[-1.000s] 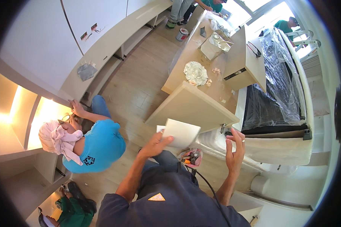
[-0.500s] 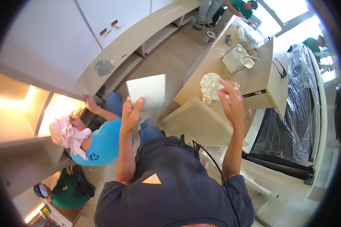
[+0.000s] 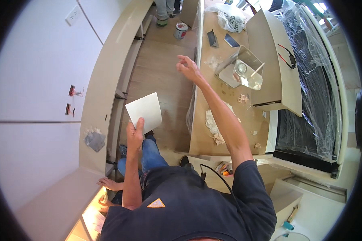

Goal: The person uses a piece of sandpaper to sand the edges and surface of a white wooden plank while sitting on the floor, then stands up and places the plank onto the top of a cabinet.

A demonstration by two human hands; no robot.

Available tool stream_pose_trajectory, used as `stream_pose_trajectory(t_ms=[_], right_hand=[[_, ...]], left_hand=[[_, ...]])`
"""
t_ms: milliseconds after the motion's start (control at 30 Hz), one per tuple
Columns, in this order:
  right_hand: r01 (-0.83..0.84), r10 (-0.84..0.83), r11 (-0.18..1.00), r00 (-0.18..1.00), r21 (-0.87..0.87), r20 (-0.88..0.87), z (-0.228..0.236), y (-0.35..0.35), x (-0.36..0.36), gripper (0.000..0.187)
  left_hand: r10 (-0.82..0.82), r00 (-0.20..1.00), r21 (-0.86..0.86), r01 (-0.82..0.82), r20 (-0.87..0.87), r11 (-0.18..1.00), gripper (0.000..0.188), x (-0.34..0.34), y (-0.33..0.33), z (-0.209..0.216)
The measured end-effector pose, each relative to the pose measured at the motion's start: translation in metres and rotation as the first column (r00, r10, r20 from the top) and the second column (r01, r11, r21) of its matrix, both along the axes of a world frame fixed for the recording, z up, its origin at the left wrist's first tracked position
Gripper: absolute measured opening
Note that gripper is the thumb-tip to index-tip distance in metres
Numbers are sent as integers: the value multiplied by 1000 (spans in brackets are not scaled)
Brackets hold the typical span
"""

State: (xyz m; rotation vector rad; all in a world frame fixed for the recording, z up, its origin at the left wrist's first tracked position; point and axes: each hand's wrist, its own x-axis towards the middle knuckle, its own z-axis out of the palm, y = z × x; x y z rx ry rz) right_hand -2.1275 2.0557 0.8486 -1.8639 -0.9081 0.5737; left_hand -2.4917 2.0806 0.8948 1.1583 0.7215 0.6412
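A thin white rectangular panel (image 3: pixel 147 114) is in my left hand (image 3: pixel 135 135), its lower edge pinched with the thumb on the upper face. My right arm reaches over the workbench (image 3: pixel 197 140) to its left edge. There, my right hand (image 3: pixel 189 70) is in the air with fingers loosely bent and apart, holding nothing. Nearest to it on the bench are an open square metal tin (image 3: pixel 228 69) with a stick across it and two dark flat scrapers (image 3: pixel 212 38). Beneath my right forearm lies a crumpled whitish heap (image 3: pixel 211 126), partly covered by the arm.
A box-like wooden piece (image 3: pixel 291 86) with red-and-black glasses (image 3: pixel 289 60) stands on the bench's right. Behind is a plastic bag (image 3: pixel 231 18). A paint can (image 3: pixel 181 30) stands on the floor near a person's legs (image 3: pixel 163 9). At left, another person's hand (image 3: pixel 110 183) rests by the ledge (image 3: pixel 93 158).
The view has swung, with the bench now more upright in it. My right hand has moved from over the whitish heap to the bench's far left edge. My left hand still holds the panel.
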Motion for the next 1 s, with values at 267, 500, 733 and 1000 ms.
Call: stream_pose_trajectory(t_ms=[267, 500, 733, 1000], right_hand=[[505, -490, 863, 838, -2, 239, -4, 58, 125, 44], [735, -713, 677, 652, 12, 258, -14, 49, 207, 43], [835, -753, 549, 484, 21, 445, -52, 29, 294, 51], [792, -669, 555, 607, -255, 430, -96, 38, 320, 42]], left_hand=[[-156, 977, 64, 166, -142, 984, 29, 55, 130, 9], [-331, 934, 201, 353, -137, 914, 30, 138, 194, 31], [-537, 831, 162, 556, -149, 815, 31, 234, 239, 28], [-435, 893, 111, 447, -117, 887, 31, 365, 287, 21]])
